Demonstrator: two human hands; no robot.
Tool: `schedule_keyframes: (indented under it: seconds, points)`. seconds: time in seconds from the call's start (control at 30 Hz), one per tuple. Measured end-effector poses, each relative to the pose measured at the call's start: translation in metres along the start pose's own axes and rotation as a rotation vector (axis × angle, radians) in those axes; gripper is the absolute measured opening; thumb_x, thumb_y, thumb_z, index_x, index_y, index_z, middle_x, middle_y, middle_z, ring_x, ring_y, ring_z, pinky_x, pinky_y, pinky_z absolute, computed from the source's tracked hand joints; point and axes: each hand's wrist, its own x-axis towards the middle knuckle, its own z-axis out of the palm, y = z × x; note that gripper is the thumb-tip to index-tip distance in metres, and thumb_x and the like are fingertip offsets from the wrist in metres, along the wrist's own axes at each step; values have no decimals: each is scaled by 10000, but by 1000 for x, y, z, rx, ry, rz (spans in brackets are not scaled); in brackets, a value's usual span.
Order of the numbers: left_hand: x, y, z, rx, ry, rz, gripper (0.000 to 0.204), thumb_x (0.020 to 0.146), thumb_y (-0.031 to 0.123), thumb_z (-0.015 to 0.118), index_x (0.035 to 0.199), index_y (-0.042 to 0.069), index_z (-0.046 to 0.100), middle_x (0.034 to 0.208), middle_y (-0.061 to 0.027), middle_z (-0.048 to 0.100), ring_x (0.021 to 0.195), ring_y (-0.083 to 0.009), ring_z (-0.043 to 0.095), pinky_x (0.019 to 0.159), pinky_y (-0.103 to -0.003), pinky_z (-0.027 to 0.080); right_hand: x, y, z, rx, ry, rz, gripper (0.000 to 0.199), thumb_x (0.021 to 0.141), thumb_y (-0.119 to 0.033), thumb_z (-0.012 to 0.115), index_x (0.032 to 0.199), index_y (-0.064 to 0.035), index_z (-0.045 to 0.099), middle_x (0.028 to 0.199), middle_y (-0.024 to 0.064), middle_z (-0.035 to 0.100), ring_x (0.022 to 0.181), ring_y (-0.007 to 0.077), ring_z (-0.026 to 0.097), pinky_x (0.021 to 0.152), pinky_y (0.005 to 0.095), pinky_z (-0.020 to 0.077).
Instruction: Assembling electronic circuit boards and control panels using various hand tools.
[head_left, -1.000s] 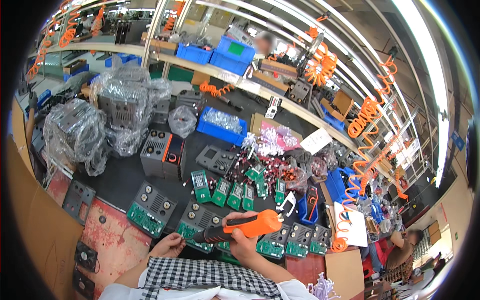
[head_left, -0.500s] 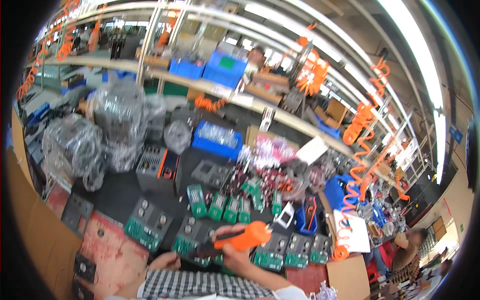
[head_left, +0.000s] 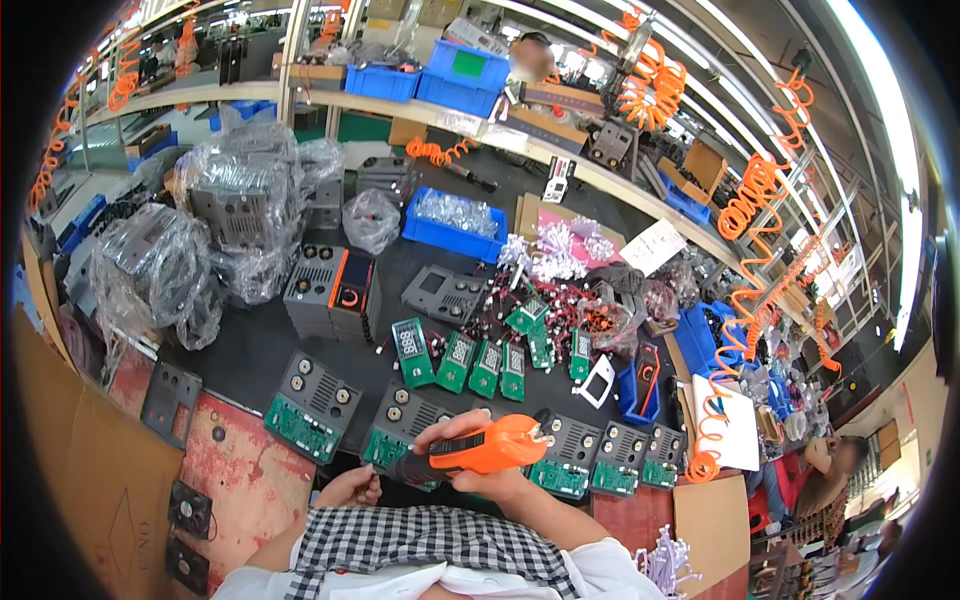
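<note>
My right hand (head_left: 487, 478) is wrapped round an orange and black hand tool (head_left: 487, 447), which looks like a power tool. Its metal-tipped orange end points right and its dark end points down-left. My left hand (head_left: 352, 487) is closed just left of that dark end, fingers curled; what they hold, if anything, is too small to make out. Right above the hands lies a grey panel (head_left: 398, 402) with a green circuit board (head_left: 385, 447), partly hidden by the tool. Similar panels flank it, one at left (head_left: 325, 385) and several at right (head_left: 614, 448).
Green display boards (head_left: 456, 362) and bundled wires lie beyond the panels. Wrapped grey housings (head_left: 240, 215) stand at left, beside a stack of grey panels (head_left: 325, 300). A blue bin (head_left: 455, 228) holds small bags. Orange coiled hoses (head_left: 745, 290) hang at right; a seated person (head_left: 815, 490) is there.
The view has shifted, so the bench sits a little higher and the picture is sharper. My right hand still grips the tool; my left hand stays close beside it.
</note>
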Motion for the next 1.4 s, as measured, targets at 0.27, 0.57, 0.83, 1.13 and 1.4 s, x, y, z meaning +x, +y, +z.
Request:
schedule_keyframes:
  seconds: [0.27, 0.57, 0.83, 1.13, 1.4]
  points:
    - [2, -8, 3, -18, 206, 172, 367, 854, 401, 404, 910, 52, 504, 678, -26, 506, 653, -126, 493, 604, -229, 410, -1, 22, -7, -326, 169, -168, 425, 648, -23, 616, 967, -74, 341, 947, 188, 510, 796, 236, 517, 716, 345, 429]
    - [33, -21, -35, 159, 326, 183, 282, 811, 315, 533, 911, 53, 508, 802, -39, 521, 708, -111, 499, 647, -229, 416, 19, 58, -4, -179, 411, -94, 436, 650, -3, 594, 1012, -85, 364, 972, 198, 495, 833, 264, 514, 786, 393, 404]
    - [54, -14, -41, 201, 395, 243, 192, 804, 275, 554, 861, 92, 549, 750, 2, 545, 638, -78, 499, 601, -212, 404, 27, 78, -6, -205, 408, -17, 424, 653, 2, 595, 1004, -83, 374, 976, 198, 496, 832, 252, 520, 788, 382, 411]
    - [55, -18, -37, 293, 482, 342, 236, 798, 273, 562, 872, 49, 549, 711, -14, 556, 562, -81, 502, 490, -190, 398, 39, 75, -8, -210, 396, -8, 417, 640, 14, 587, 991, -72, 378, 963, 200, 505, 808, 250, 523, 772, 376, 415]
    - [62, -24, -43, 310, 505, 422, 203, 798, 260, 564, 823, 58, 555, 686, -10, 557, 551, -71, 493, 490, -190, 388, 45, 73, 6, -432, -299, -49, 458, 602, 35, 634, 976, -74, 393, 947, 180, 535, 848, 254, 526, 744, 369, 430]
